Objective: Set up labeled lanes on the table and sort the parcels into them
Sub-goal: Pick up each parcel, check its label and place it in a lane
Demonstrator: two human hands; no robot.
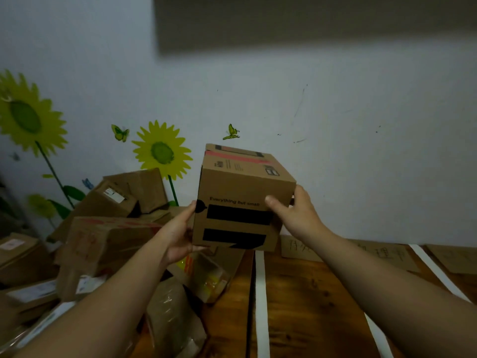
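Observation:
I hold a brown cardboard box up in the air above the table's far edge. It has black bars, the print "Everything but small" and a red stripe on top. My left hand grips its lower left corner from below and the side. My right hand clasps its right side, thumb on the front face. White strips run across the wooden table as lane dividers. Cardboard labels with handwriting lie at the far ends of the lanes.
A heap of cardboard parcels and padded paper bags fills the left side. A second white strip crosses the table at the right. The wall behind carries sunflower stickers.

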